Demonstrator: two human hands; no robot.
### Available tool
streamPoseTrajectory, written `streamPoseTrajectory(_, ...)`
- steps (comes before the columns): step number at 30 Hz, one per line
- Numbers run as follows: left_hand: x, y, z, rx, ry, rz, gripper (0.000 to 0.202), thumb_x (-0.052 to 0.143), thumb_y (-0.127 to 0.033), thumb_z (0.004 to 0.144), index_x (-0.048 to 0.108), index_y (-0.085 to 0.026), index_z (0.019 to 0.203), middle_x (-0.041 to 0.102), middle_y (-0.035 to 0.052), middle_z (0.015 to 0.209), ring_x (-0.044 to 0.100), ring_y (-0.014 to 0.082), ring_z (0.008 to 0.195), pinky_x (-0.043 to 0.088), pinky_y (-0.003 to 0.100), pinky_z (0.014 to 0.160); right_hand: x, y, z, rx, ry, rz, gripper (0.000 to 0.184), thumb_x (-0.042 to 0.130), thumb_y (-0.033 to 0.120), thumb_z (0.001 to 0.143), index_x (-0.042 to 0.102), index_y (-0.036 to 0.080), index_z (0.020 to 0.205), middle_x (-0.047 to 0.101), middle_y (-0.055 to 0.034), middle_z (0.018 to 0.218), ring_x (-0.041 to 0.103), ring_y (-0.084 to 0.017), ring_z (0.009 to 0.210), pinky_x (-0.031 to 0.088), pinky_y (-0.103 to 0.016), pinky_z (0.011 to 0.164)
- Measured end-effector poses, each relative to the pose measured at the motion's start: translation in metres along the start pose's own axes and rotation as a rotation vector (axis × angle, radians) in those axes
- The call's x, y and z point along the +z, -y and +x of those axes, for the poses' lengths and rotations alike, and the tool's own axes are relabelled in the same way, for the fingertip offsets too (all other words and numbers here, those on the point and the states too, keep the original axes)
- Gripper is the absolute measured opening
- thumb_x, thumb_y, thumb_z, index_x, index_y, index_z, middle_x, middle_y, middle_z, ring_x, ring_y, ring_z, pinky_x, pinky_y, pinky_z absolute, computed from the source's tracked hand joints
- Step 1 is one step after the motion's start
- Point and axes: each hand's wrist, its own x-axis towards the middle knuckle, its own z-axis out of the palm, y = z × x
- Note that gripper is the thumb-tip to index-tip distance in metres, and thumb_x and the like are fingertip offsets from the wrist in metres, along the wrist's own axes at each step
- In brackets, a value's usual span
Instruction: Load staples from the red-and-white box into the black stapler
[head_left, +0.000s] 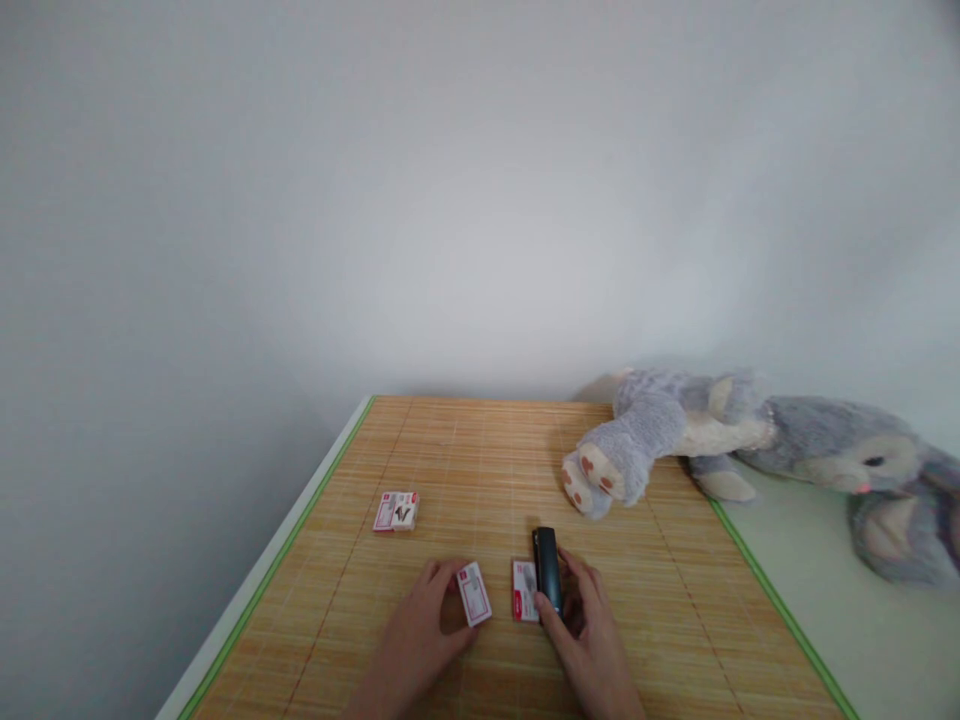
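My left hand grips a small white box with red print between thumb and fingers, low in the middle of the head view. To its right my right hand is closed around a black stapler, thumb on its left side and fingers on its right. Beside the stapler, partly covered by it, a red and white box lies on the mat. Farther off to the left rests another red and white box, with a small stapler picture printed on it.
A bamboo mat with green edging covers most of the pale table. On the right, a grey plush rabbit lies across the mat's back corner and the bare tabletop. Behind stands a plain wall.
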Motion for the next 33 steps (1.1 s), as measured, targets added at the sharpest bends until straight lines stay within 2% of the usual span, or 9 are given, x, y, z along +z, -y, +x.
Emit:
streamPoseTrajectory(6,0.010,-0.040,0.036,0.319,0.042,0.033,0.074,0.067,-0.015,0.068,0.058,-0.033,0.139,0.062,0.0063,0.140,0.054,0.0298,0.132,0.041,0.047,0.117,-0.003,-0.003,0.000,0.007,-0.010,0.086,0.058,0.056,0.052,0.102,0.048,0.023,0.151,0.061,-0.0131,0.137,0.066,-0.026,0.103,0.057,-0.038,0.091)
streamPoseTrajectory(10,0.030,-0.055,0.044,0.351,0.118,0.066,0.067,0.070,-0.017,0.065,0.063,-0.033,0.130,0.067,0.0041,0.129,0.057,0.0302,0.123,0.045,0.045,0.109,-0.003,-0.007,0.001,-0.020,-0.009,0.089,0.056,0.057,0.050,0.102,0.049,0.023,0.150,0.061,-0.0124,0.137,0.066,-0.027,0.111,0.057,-0.039,0.095)
streamPoseTrajectory(15,0.037,-0.033,0.040,0.327,0.021,0.075,0.074,0.078,-0.030,0.071,0.056,-0.031,0.143,0.061,0.0081,0.143,0.054,0.0327,0.131,0.045,0.048,0.111,-0.004,-0.008,0.001,-0.037,-0.004,0.073,0.056,0.056,0.049,0.102,0.049,0.023,0.151,0.061,-0.0132,0.138,0.062,-0.028,0.121,0.054,-0.042,0.104)
streamPoseTrajectory(20,-0.032,0.050,0.053,0.124,-0.546,0.229,0.046,0.044,-0.030,0.097,0.056,-0.027,0.141,0.062,0.0083,0.143,0.051,0.0287,0.138,0.038,0.052,0.118,-0.006,-0.012,0.000,-0.013,-0.012,0.101,0.055,0.055,0.050,0.103,0.049,0.024,0.151,0.063,-0.0112,0.133,0.065,-0.025,0.109,0.055,-0.040,0.100)
streamPoseTrajectory(23,-0.083,0.093,0.066,0.074,-0.543,0.259,0.060,0.052,-0.025,0.084,0.053,-0.024,0.144,0.061,0.0085,0.147,0.051,0.0318,0.138,0.036,0.057,0.119,-0.005,-0.012,-0.001,-0.004,-0.016,0.128,0.056,0.056,0.051,0.102,0.050,0.023,0.151,0.064,-0.0105,0.129,0.067,-0.024,0.102,0.057,-0.037,0.092)
streamPoseTrajectory(26,-0.106,0.115,0.064,0.070,-0.459,0.284,0.063,0.061,-0.026,0.073,0.062,-0.027,0.136,0.068,0.0030,0.139,0.057,0.0302,0.131,0.040,0.049,0.117,-0.004,-0.012,0.000,-0.021,-0.029,0.134,0.055,0.057,0.051,0.102,0.053,0.022,0.149,0.065,-0.0107,0.128,0.067,-0.024,0.100,0.057,-0.035,0.089)
streamPoseTrajectory(29,-0.092,0.120,0.036,-0.002,-0.490,0.313,0.058,0.065,-0.033,0.073,0.063,-0.023,0.130,0.070,0.0075,0.130,0.061,0.0343,0.122,0.045,0.053,0.112,-0.002,-0.014,0.002,-0.057,-0.058,0.116,0.052,0.055,0.050,0.103,0.054,0.021,0.147,0.064,-0.0114,0.130,0.066,-0.025,0.105,0.055,-0.036,0.092)
streamPoseTrajectory(31,-0.065,0.113,0.010,-0.053,-0.590,0.314,0.058,0.066,-0.038,0.074,0.060,-0.022,0.129,0.069,0.0099,0.125,0.062,0.0367,0.120,0.047,0.057,0.109,-0.001,-0.015,0.002,-0.070,-0.066,0.096,0.051,0.053,0.049,0.104,0.054,0.022,0.147,0.064,-0.0112,0.131,0.065,-0.025,0.108,0.054,-0.036,0.094)
streamPoseTrajectory(33,-0.031,0.093,-0.010,0.035,-0.578,0.235,0.061,0.067,-0.036,0.077,0.056,-0.024,0.136,0.065,0.0097,0.134,0.060,0.0350,0.127,0.049,0.054,0.110,-0.001,-0.015,0.001,-0.074,-0.043,0.066,0.050,0.053,0.048,0.105,0.053,0.023,0.148,0.064,-0.0109,0.131,0.065,-0.025,0.110,0.054,-0.036,0.096)
